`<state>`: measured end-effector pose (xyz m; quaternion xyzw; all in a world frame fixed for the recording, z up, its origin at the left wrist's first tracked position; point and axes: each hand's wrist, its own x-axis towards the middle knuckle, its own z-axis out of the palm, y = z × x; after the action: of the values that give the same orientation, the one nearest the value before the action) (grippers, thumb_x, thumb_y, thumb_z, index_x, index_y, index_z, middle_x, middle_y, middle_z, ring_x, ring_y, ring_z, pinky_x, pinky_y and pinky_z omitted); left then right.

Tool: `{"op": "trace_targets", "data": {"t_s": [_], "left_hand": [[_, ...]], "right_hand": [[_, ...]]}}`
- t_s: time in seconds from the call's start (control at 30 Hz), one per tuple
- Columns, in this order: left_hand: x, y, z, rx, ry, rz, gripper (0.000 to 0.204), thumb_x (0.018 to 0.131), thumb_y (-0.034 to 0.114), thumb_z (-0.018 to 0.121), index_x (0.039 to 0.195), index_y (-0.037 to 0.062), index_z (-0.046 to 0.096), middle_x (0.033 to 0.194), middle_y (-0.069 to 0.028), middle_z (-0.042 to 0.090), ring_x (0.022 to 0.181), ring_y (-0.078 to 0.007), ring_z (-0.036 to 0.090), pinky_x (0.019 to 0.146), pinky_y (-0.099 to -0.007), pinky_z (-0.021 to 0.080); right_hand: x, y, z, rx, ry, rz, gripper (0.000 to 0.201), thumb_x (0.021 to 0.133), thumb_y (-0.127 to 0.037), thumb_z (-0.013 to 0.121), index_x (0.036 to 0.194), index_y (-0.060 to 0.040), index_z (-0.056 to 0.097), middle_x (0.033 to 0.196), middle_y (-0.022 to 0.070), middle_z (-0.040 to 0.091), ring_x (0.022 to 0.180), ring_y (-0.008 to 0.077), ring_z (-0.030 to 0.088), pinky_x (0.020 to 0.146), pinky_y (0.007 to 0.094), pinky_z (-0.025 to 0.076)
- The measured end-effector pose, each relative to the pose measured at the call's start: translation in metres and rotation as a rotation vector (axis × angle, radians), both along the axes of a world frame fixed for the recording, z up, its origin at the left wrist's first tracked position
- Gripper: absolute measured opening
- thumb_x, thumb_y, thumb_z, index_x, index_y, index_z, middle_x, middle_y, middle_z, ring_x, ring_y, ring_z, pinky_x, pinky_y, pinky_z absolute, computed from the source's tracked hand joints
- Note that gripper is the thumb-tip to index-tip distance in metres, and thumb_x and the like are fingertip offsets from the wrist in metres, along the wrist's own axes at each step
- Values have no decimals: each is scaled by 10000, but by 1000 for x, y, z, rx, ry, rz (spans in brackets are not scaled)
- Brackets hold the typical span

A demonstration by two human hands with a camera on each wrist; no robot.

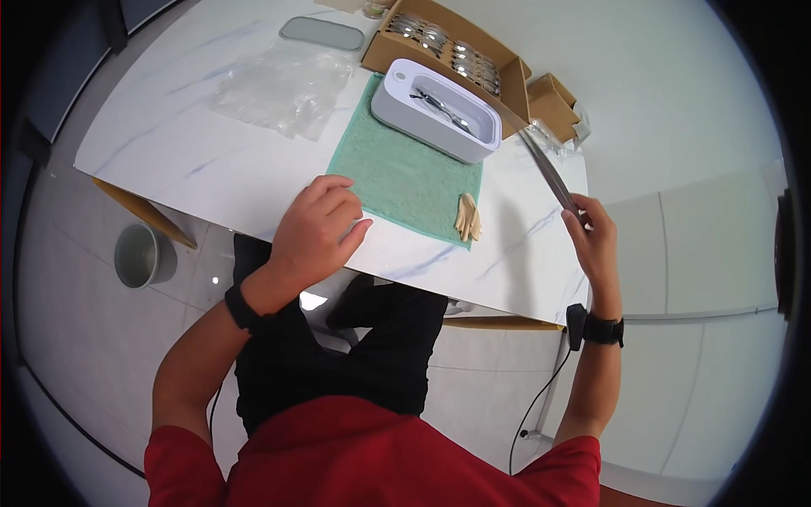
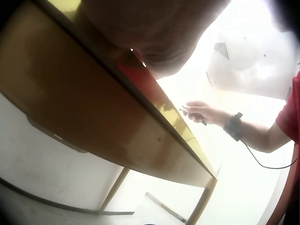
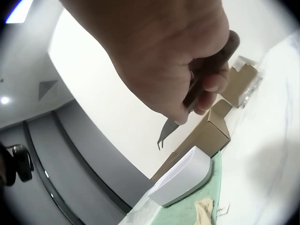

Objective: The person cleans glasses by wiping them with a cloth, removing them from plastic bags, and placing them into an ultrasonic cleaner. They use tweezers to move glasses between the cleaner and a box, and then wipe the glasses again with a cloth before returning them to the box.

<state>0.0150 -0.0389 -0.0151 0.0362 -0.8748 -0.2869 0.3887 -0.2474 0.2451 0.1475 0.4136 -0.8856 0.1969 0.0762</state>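
Note:
My right hand [image 1: 594, 237] holds long dark tweezers [image 1: 549, 173] above the table's right side. Their two thin, bent tips show in the right wrist view, and the fingers curl round the handle. Over the table's front edge, by the near left corner of a green towel [image 1: 397, 182], my left hand [image 1: 317, 228] lies relaxed with loosely bent fingers and holds nothing. A white cleaning basin [image 1: 422, 131] stands on the towel with eyeglasses [image 1: 448, 111] inside it. Small beige rubbery pieces [image 1: 467, 218] lie at the towel's near right corner.
Behind the basin, a cardboard box [image 1: 376, 57] holds several pairs of glasses [image 1: 473, 63]. A smaller cardboard box [image 1: 553, 101] stands at the back right. To the left lie clear plastic bags [image 1: 287, 89] and a grey oval lid or tray [image 1: 321, 33]. A bin [image 1: 138, 253] stands on the floor.

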Motion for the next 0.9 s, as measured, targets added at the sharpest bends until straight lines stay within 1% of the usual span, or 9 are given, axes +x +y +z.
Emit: {"op": "trace_targets", "data": {"t_s": [0.1,0.2,0.3,0.4,0.5,0.6,0.7,0.8,0.9], "left_hand": [[-1,0,-1,-11,3,0,131,769,22,766,823,26,646,928,-75,651,1088,-329,617,878,-406,522],[-2,0,-2,-15,24,-6,140,774,38,761,824,22,632,900,-81,627,1063,-337,611,881,-412,516],[-2,0,-3,-3,24,-7,139,774,31,759,825,19,629,896,-83,625,1058,-342,611,880,-411,517],[-2,1,-2,0,15,0,129,774,21,756,821,21,636,907,-81,635,1069,-340,614,876,-410,519],[-2,0,-2,2,8,11,113,774,6,754,812,25,649,932,-78,657,1096,-331,618,874,-405,523],[-2,0,-2,-8,19,17,116,773,15,757,808,24,647,930,-80,651,1087,-331,614,878,-406,521],[-3,1,0,-35,22,15,130,768,32,763,803,23,639,915,-80,637,1065,-331,612,880,-409,520],[-4,0,-1,-36,17,13,133,764,32,766,804,21,640,917,-81,638,1067,-330,611,882,-407,520],[-3,0,-2,-33,12,11,134,763,31,766,804,20,639,918,-82,637,1065,-330,611,881,-406,520]], "right_hand": [[2,-21,16,149,202,118,232,883,-96,732,1104,-37,690,944,104,687,741,255,666,675,354,533],[4,-41,21,218,213,126,242,864,-105,742,1093,-43,696,974,118,689,788,319,687,696,391,542],[-3,-54,17,244,328,178,223,867,-103,735,1079,-46,697,975,106,690,789,334,691,701,401,547],[-5,-65,15,291,292,173,189,868,-86,725,1051,-44,702,959,107,686,795,346,685,709,404,550],[-15,-65,17,232,305,210,165,870,-74,719,1031,-39,707,950,110,686,793,351,679,711,403,547],[-19,-59,22,121,270,182,164,870,-65,718,1030,-30,707,943,109,688,781,346,675,707,392,542],[-11,-55,30,162,241,135,182,868,-54,719,1047,-25,705,953,111,694,774,332,678,703,381,537],[-16,-43,29,79,227,120,195,868,-39,717,1061,-14,701,935,108,690,739,288,681,679,358,533],[-5,-35,39,46,165,79,203,879,-8,704,1082,2,695,912,90,684,693,207,674,645,308,527]]}}
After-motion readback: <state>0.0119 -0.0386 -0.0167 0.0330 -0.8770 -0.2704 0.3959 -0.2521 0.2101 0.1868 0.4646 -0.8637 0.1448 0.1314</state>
